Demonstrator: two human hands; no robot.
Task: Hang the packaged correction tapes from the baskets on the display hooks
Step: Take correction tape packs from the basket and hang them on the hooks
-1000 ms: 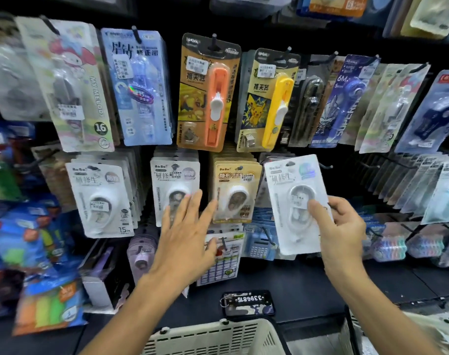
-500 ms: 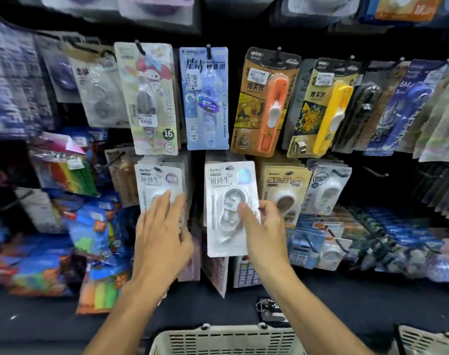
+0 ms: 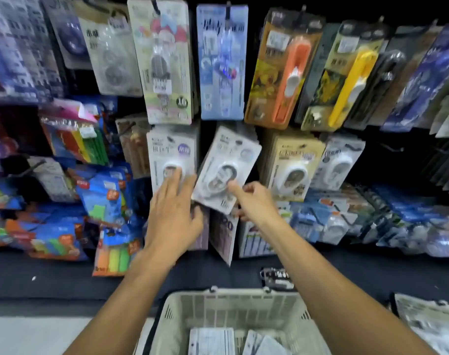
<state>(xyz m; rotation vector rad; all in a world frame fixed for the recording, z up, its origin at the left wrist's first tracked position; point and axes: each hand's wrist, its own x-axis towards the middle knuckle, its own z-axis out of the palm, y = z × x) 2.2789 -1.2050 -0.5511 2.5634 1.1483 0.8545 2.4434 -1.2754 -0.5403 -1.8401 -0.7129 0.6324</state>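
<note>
Right hand (image 3: 254,201) pinches tilted tape pack (image 3: 226,167); left hand (image 3: 174,201) spread flat on hung stack (image 3: 171,155) beside it. Hanging step: straighten pack, find your hook.

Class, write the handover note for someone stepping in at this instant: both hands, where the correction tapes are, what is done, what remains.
Left hand: open, flat against the hung white packs.
Right hand: pinching a tilted white tape pack in front of the rack, beside that row; whether it is on a hook cannot be told.
Done: several rows already hang full.
Left: seat this pack, then hang the packs lying in the basket below.
</note>
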